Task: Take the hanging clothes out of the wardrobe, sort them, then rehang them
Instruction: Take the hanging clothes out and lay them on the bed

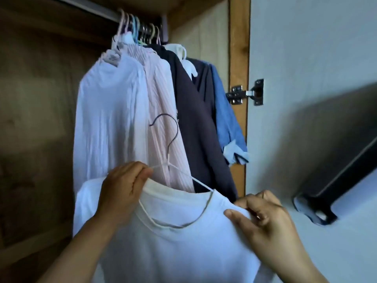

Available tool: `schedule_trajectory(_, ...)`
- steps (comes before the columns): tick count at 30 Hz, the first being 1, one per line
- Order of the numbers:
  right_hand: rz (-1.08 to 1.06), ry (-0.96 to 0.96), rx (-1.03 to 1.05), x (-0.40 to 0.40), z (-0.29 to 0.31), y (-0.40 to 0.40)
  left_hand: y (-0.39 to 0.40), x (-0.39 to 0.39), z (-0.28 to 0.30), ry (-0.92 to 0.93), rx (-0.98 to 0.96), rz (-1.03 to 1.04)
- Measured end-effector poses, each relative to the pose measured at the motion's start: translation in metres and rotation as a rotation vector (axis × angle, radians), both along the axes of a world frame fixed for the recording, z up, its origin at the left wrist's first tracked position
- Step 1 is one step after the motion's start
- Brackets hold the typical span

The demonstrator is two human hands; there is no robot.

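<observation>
Below the rail [85, 8] we've got left hand [122, 187] gripping the hanger [169, 160], right hand [263, 217] pinching the tee [183, 248] shoulder — tug unevenly and it could slide off.

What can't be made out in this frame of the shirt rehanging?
Head view only:
- White T-shirt: hem cut off by the bottom edge.
- Wire hanger: left arm hidden under the left hand; right end inside the collar.
- Rail: hanger hooks too crowded to count.
- Right hand: fingers blurred at the shoulder seam.

The white T-shirt [183, 242] is smooth matt cloth on a thin wire hanger [169, 158]. The striped shirt [163, 111] looks finely ribbed. The wardrobe frame [238, 48] is warm wood with a shiny metal hinge [244, 93].
</observation>
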State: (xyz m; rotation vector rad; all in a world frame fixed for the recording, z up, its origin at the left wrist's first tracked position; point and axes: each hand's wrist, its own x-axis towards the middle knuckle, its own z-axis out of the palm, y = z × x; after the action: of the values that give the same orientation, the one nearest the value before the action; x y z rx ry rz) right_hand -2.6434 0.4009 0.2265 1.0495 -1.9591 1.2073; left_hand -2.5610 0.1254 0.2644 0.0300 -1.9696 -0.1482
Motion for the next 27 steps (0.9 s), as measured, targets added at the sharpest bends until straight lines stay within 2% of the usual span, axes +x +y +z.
schedule_trajectory(4,-0.038,-0.108,0.097,0.021,-0.035,0.063,0.060,0.002,-0.045,0.005,0.009,-0.033)
schedule_trajectory(9,-0.208,-0.142,0.217,0.057,-0.063,0.142,0.138,0.002,-0.097,-0.018,0.010,-0.178)
schedule_trajectory(13,-0.370,-0.151,0.219,0.091,-0.081,0.192,0.193,0.005,-0.134,-0.054,-0.036,-0.352)
schedule_trajectory(15,-0.356,-0.209,0.211,0.100,-0.086,0.204,0.211,0.006,-0.147,-0.061,-0.050,-0.378)
schedule_trajectory(21,-0.621,-0.380,0.113,0.152,-0.114,0.254,0.308,-0.018,-0.167,-0.111,-0.047,-0.853)
schedule_trajectory(27,-0.947,-0.453,-0.085,0.222,-0.108,0.295,0.413,-0.017,-0.171,-0.150,-0.076,-1.256)
